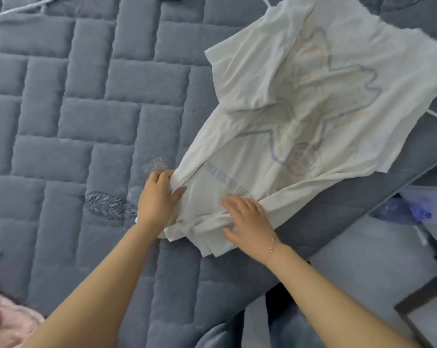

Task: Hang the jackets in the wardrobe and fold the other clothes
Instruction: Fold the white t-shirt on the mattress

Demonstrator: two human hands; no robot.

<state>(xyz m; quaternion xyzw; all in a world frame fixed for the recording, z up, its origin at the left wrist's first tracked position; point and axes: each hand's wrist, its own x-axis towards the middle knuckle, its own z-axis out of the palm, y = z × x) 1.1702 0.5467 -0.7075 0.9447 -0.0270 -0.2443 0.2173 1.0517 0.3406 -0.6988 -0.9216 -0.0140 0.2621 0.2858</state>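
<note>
Folding barely begun: the white cotton T-shirt with a faint printed figure [300,101] lies spread near the grey quilted mattress [87,109] edge. Your left hand [159,197] pinches its bunched end; your right hand [247,222] presses flat, fingers spread. The pink garment [4,320] waits unfolded.

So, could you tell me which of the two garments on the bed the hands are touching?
The white T-shirt, spread out with a faint print, under both the left hand and right hand. The pink garment lies untouched.
</note>
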